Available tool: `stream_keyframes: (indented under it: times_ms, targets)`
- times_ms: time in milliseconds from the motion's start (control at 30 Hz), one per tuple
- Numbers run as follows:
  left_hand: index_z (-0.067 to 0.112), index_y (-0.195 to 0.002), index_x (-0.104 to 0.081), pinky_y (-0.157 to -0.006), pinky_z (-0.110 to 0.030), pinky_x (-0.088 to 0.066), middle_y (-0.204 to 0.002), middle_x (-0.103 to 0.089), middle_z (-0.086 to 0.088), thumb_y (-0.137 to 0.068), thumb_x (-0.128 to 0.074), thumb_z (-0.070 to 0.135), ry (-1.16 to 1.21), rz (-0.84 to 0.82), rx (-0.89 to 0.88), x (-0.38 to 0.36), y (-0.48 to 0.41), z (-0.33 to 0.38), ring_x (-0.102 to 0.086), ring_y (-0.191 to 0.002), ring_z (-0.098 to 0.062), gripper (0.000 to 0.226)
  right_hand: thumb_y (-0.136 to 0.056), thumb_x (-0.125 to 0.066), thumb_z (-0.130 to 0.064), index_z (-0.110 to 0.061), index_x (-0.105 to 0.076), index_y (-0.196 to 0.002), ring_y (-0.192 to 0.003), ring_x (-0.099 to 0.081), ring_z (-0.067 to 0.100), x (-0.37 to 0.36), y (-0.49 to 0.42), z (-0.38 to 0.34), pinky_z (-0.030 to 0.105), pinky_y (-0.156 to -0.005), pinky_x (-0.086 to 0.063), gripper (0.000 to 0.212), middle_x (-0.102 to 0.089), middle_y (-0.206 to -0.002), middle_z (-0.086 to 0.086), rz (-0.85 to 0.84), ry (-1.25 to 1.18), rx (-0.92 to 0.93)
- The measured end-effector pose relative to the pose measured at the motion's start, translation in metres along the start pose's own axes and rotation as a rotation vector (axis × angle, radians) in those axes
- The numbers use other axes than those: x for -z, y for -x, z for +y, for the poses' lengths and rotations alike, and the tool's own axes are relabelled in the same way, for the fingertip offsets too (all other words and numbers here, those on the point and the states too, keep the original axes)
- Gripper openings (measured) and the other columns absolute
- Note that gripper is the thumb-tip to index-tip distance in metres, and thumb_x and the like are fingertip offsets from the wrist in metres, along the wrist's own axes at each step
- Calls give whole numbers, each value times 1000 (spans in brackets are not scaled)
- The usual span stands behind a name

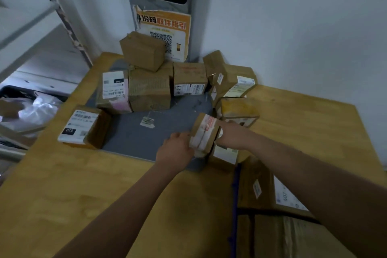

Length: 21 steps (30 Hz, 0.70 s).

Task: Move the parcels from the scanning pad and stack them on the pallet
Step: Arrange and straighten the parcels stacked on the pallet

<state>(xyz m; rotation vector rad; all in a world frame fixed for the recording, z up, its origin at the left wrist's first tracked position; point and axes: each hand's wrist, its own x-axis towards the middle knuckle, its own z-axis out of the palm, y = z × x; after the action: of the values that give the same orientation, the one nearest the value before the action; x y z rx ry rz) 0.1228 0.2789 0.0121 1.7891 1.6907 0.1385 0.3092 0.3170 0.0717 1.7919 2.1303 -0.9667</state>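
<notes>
A grey scanning pad [134,138] lies on the wooden table. A small taped cardboard parcel [204,132] stands tilted at the pad's near right corner, held between both hands. My left hand [178,148] grips its left side with curled fingers. My right hand [232,136] presses its right side, the index finger stretched along the top edge. Several more cardboard parcels [149,88] are heaped along the pad's back edge, one [83,126] sits at its left edge, and others [238,111] lean at the right.
The wooden table [83,195] fills the foreground. Stacked parcels [272,195] sit low at the right, beyond the table's edge. A scanner post with an orange QR poster [165,33] rises behind the pad. A bin with plastic bags [31,109] is at the left.
</notes>
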Motion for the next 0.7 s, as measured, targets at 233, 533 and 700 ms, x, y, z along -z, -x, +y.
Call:
stream_keyframes:
  times_ms: [233, 533, 700]
  targets:
    - [23, -143, -34, -100, -48, -43, -145, -38, -7, -91, -48, 29, 6, -29, -85, -18, -32, -7, -40, -127, -32, 54, -87, -63, -35, -14, -10, -153, -141, -22, 40, -13, -56, 41, 47, -110, -34, 87, -13, -157, 17, 46, 167, -401]
    - [28, -150, -14, -103, -51, -37, -155, -21, -16, -82, -47, 76, -177, 18, -124, -49, -60, 8, -35, -133, -38, 89, -55, -68, -62, -22, -53, -123, -108, -57, 19, -53, -103, 88, 35, -90, -52, 80, -57, -123, 6, -126, -49, -601]
    - [27, -153, -11, -100, -45, -37, -150, -26, -17, -83, -51, 71, -230, 112, -78, -57, -58, 8, -37, -130, -34, 91, -51, -74, -70, -31, -13, -147, -133, -40, 31, -121, -164, 153, 46, -109, -37, 120, -35, -148, 10, -82, -291, -684]
